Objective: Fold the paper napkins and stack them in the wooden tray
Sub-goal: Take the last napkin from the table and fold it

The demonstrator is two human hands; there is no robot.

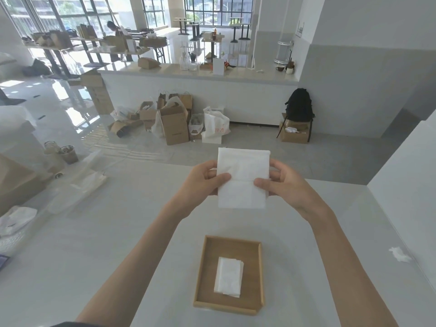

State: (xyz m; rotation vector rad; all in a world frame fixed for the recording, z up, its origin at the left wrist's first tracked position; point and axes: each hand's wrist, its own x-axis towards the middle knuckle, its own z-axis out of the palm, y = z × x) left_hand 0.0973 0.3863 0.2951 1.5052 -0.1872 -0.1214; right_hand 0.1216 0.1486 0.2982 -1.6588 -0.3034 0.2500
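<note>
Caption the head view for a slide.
Left hand and right hand pinch a paper napkin; folded napkins lie in the wooden tray.

The left hand (200, 182) and right hand (280, 185) hold the napkin (243, 178) up over the table (118, 232), and between the forearms (146, 256) the way down to the near tray (200, 270) lies open, with only its low walls and the small stack (228, 277) inside. Plastic bags (80, 185) crowd the far left edge; on the right a paper scrap (400, 254) lies beside a white wall (405, 185) hemming that side.

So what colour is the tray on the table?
Light brown wood; the tray shows in the head view.
</note>
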